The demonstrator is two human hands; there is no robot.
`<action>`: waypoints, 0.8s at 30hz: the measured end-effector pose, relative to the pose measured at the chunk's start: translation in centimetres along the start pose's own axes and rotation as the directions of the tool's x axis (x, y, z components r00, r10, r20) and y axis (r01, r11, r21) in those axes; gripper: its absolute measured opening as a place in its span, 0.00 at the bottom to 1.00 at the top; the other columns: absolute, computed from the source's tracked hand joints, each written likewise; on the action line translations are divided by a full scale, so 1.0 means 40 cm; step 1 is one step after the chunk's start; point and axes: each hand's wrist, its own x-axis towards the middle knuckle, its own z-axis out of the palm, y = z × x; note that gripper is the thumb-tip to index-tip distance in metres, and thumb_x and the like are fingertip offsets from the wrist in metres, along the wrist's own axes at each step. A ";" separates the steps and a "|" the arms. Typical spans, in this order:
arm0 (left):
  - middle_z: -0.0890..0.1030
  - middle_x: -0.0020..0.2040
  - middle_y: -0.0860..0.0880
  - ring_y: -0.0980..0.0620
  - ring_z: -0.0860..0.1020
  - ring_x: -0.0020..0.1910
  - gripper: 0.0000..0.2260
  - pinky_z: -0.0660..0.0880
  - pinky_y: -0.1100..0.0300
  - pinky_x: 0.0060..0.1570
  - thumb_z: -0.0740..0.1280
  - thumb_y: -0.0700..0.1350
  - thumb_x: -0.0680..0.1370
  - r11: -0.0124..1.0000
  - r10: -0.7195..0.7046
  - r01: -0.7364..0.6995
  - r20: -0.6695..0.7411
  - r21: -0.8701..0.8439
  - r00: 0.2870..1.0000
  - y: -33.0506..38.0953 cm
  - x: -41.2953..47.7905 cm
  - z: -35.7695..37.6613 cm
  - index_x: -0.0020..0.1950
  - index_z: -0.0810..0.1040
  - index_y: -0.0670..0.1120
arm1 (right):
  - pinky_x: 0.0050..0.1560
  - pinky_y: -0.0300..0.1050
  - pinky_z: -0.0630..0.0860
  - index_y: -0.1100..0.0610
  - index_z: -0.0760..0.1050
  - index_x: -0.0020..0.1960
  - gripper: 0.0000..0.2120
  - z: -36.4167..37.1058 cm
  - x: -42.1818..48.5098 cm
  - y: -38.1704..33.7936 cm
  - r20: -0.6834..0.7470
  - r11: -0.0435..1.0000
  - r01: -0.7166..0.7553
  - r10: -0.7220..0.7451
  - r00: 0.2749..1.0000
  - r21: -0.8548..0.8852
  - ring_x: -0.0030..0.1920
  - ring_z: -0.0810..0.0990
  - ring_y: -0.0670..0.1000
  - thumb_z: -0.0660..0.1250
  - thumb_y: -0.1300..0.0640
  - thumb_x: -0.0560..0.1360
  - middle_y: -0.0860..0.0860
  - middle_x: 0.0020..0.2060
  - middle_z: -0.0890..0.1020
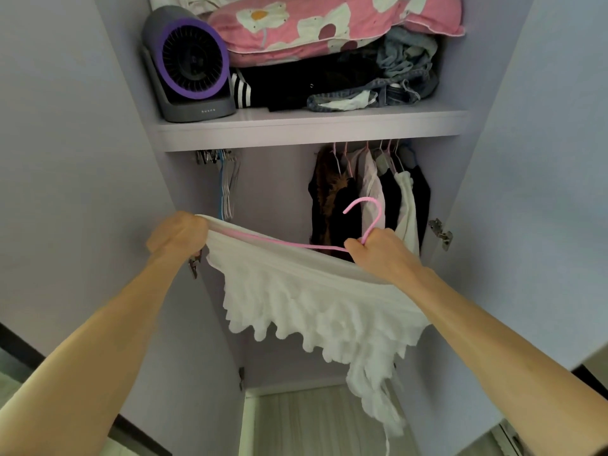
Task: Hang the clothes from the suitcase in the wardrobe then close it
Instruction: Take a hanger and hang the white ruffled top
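- Left hand (179,233), centre left of frame: fist closed tight round one end of the white ruffled garment (312,301), bunching its band over the end of the pink hanger (374,222).
- Right hand (378,250), centre right: fingers curled round the hanger's neck just below the hook; the hook points up and left.
- The garment is stretched between my hands and its frills hang down toward bottom centre.
- All of this is held in front of the open wardrobe (312,130), below its shelf.
- Hung clothes (368,192) are on the rail, right of centre, just behind my right hand.
- A bunch of bare hangers (227,182) is at the rail's left end.
- Shelf, top of frame: grey-and-purple fan (194,64) at left, pink floral pillow (329,24) on top of dark folded clothes (296,87), crumpled jeans (404,77) at right.
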 end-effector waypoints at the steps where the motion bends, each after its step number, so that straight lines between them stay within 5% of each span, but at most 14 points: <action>1: 0.82 0.46 0.39 0.40 0.78 0.46 0.12 0.72 0.53 0.46 0.59 0.40 0.76 1.000 -0.007 0.007 0.022 -0.002 1.000 -0.009 0.002 0.002 0.48 0.80 0.37 | 0.27 0.46 0.58 0.55 0.58 0.26 0.24 0.000 -0.004 0.003 0.003 1.000 0.004 -0.004 1.000 0.003 0.24 0.60 0.50 0.60 0.53 0.78 0.46 0.17 0.61; 8: 0.78 0.54 0.35 0.34 0.77 0.53 0.10 0.73 0.47 0.49 0.59 0.38 0.78 0.985 0.145 -0.142 0.020 -0.102 0.989 0.056 -0.044 0.057 0.58 0.71 0.37 | 0.28 0.45 0.59 0.55 0.60 0.30 0.21 0.009 -0.001 -0.002 0.079 0.998 0.012 -0.008 0.997 -0.055 0.26 0.64 0.51 0.55 0.50 0.80 0.50 0.24 0.66; 12: 0.80 0.45 0.43 0.45 0.79 0.42 0.06 0.79 0.49 0.46 0.58 0.40 0.80 0.853 0.017 0.065 0.152 -0.519 0.988 0.076 -0.037 0.039 0.47 0.74 0.44 | 0.30 0.44 0.61 0.54 0.61 0.27 0.21 -0.021 -0.013 0.023 -0.078 0.921 -0.067 0.104 0.992 0.383 0.23 0.61 0.47 0.59 0.55 0.79 0.44 0.19 0.63; 14: 0.78 0.43 0.44 0.47 0.77 0.40 0.09 0.78 0.50 0.45 0.56 0.38 0.81 0.745 -0.048 0.192 0.236 -0.639 0.971 0.083 -0.038 0.039 0.48 0.75 0.42 | 0.27 0.43 0.56 0.52 0.60 0.28 0.19 -0.021 -0.015 0.041 -0.118 0.672 -0.129 0.310 0.943 0.729 0.24 0.57 0.48 0.58 0.57 0.78 0.45 0.21 0.61; 16: 0.78 0.48 0.42 0.42 0.76 0.44 0.09 0.76 0.49 0.47 0.54 0.40 0.82 0.781 -0.059 0.163 0.189 -0.603 0.980 0.088 -0.044 0.049 0.54 0.73 0.41 | 0.26 0.42 0.52 0.50 0.60 0.30 0.18 -0.029 -0.013 0.058 -0.101 0.423 -0.101 0.429 0.897 0.900 0.25 0.54 0.48 0.56 0.56 0.78 0.46 0.23 0.59; 19: 0.77 0.49 0.44 0.42 0.74 0.49 0.12 0.70 0.53 0.47 0.54 0.46 0.82 0.916 0.141 -0.089 0.105 -0.392 0.984 0.123 -0.063 0.053 0.54 0.75 0.43 | 0.27 0.44 0.51 0.50 0.59 0.30 0.18 -0.029 -0.005 0.055 -0.134 0.372 -0.053 0.459 0.878 0.927 0.25 0.54 0.48 0.56 0.56 0.77 0.47 0.24 0.59; 22: 0.74 0.40 0.49 0.46 0.72 0.40 0.10 0.66 0.54 0.38 0.57 0.50 0.80 0.926 0.353 -0.329 0.117 -0.185 0.928 0.180 -0.089 0.051 0.44 0.72 0.47 | 0.30 0.46 0.48 0.50 0.57 0.29 0.19 0.001 -0.004 0.028 -0.109 0.316 -0.049 0.464 0.879 0.948 0.25 0.52 0.48 0.56 0.57 0.77 0.46 0.23 0.57; 24: 0.71 0.35 0.49 0.48 0.69 0.35 0.12 0.63 0.57 0.34 0.59 0.50 0.80 0.901 0.430 -0.418 0.109 -0.119 0.896 0.207 -0.100 0.045 0.38 0.66 0.48 | 0.28 0.44 0.48 0.50 0.57 0.29 0.19 0.014 -0.004 0.007 -0.083 0.189 -0.008 0.467 0.881 0.982 0.24 0.52 0.47 0.55 0.58 0.78 0.46 0.23 0.57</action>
